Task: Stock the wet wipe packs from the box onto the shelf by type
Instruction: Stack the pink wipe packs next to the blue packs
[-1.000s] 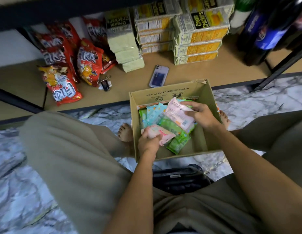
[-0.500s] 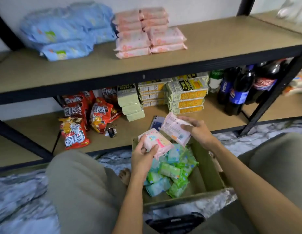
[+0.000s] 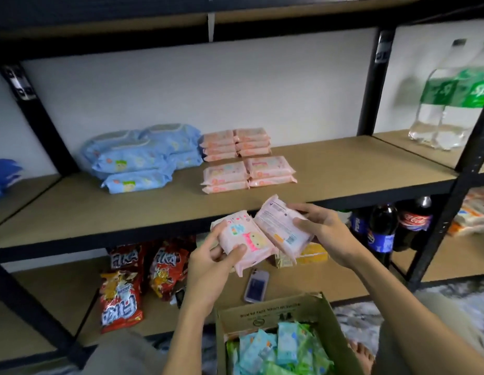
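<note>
Each hand is gripping one soft, light pink wet wipe pack: left hand (image 3: 208,262) and right hand (image 3: 326,231), below the shelf's (image 3: 343,169) front edge; squashy, likely best held flat-sided.

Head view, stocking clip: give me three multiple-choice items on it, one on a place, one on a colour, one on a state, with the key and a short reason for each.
1. Where do the blue wipe packs lie on the shelf?
A. left of the pink stacks
B. right of the pink stacks
C. on top of the pink stacks

2. What colour are the two packs held in the hands?
A. green
B. pink
C. blue

3. What is the left hand doing?
A. hanging free
B. pressing flat on the shelf
C. gripping a pack

Key:
1 A, the blue packs sit left of the pink stacks.
2 B, both held packs are pink.
3 C, thumb and fingers curl round the left pack; the right hand grips the other.
</note>
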Demonstrator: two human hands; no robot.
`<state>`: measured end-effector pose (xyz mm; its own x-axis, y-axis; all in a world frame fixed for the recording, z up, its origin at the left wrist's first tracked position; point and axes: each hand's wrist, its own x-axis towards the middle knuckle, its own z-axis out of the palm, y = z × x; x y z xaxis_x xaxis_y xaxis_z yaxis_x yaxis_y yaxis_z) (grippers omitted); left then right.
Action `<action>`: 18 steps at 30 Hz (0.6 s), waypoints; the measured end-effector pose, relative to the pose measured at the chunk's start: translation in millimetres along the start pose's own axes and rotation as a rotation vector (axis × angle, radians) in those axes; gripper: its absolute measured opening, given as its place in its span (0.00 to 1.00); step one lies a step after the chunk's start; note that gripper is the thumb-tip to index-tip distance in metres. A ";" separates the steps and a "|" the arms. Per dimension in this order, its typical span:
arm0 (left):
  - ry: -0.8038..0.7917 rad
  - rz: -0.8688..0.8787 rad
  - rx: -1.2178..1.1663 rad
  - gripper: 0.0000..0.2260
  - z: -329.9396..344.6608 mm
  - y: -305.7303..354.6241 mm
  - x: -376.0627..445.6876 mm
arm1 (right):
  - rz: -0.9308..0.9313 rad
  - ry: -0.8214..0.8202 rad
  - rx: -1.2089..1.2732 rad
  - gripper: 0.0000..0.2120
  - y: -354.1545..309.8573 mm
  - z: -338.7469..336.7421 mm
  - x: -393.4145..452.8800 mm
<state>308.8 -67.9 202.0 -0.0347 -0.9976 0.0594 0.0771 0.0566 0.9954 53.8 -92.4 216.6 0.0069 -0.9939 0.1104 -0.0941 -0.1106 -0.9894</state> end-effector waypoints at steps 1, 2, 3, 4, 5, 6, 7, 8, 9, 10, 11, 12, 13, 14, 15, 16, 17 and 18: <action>-0.001 0.012 -0.003 0.27 0.7 8.3 6.6 | -0.010 -0.002 0.004 0.15 -8.4 -0.9 5.5; 0.002 0.024 0.000 0.27 1.5 15.5 14.3 | -0.021 -0.005 0.015 0.15 -16.3 -1.4 11.0; 0.006 0.037 0.004 0.26 2.4 22.4 21.9 | -0.028 -0.011 0.026 0.15 -23.1 -1.9 16.3; 0.010 0.051 0.011 0.26 3.1 28.9 29.9 | -0.028 -0.011 0.037 0.15 -30.1 -2.2 22.1; 0.014 0.062 0.017 0.25 3.7 35.3 38.2 | -0.023 -0.005 0.049 0.15 -36.7 -2.9 28.4; 0.016 0.072 0.027 0.25 4.3 41.2 47.2 | -0.024 0.006 0.064 0.15 -42.9 -4.0 36.0; 0.018 0.080 0.035 0.25 5.4 47.8 56.0 | -0.032 0.017 0.063 0.15 -48.1 -5.7 45.0; 0.024 0.086 0.045 0.25 6.0 53.2 65.4 | -0.040 0.023 0.054 0.15 -53.5 -6.8 54.1; 0.028 0.095 0.047 0.24 6.9 59.2 74.5 | -0.044 0.029 0.037 0.15 -58.4 -7.4 63.4; 0.034 0.103 0.048 0.22 7.9 64.3 84.7 | -0.046 0.037 0.021 0.14 -63.0 -8.1 72.5; 0.042 0.110 0.047 0.22 9.1 69.6 94.7 | -0.047 0.044 -0.002 0.12 -67.6 -8.8 81.6; 0.051 0.117 0.052 0.21 10.8 74.8 105.2 | -0.047 0.053 -0.024 0.11 -71.4 -8.9 91.1; 0.060 0.118 0.058 0.20 12.1 78.9 116.0 | -0.045 0.061 -0.048 0.11 -74.8 -8.8 100.7; 0.069 0.115 0.064 0.20 13.2 82.5 126.5 | -0.043 0.068 -0.069 0.11 -78.0 -8.8 110.1; 0.083 0.111 0.064 0.19 14.6 86.1 136.7 | -0.040 0.071 -0.082 0.11 -80.6 -8.7 119.3; 0.098 0.108 0.070 0.19 15.6 88.9 146.9 | -0.044 0.075 -0.089 0.12 -82.8 -8.1 127.9; 0.113 0.106 0.085 0.18 16.2 91.8 155.8 | -0.050 0.082 -0.091 0.12 -83.6 -8.0 136.3; 0.126 0.097 0.110 0.18 16.3 93.4 165.1 | -0.055 0.090 -0.090 0.12 -84.0 -8.6 144.1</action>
<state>294.0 -226.8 306.0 0.0934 -0.9839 0.1525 -0.0358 0.1497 0.9881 54.1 -226.3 316.4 -0.0742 -0.9816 0.1761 -0.1854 -0.1599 -0.9696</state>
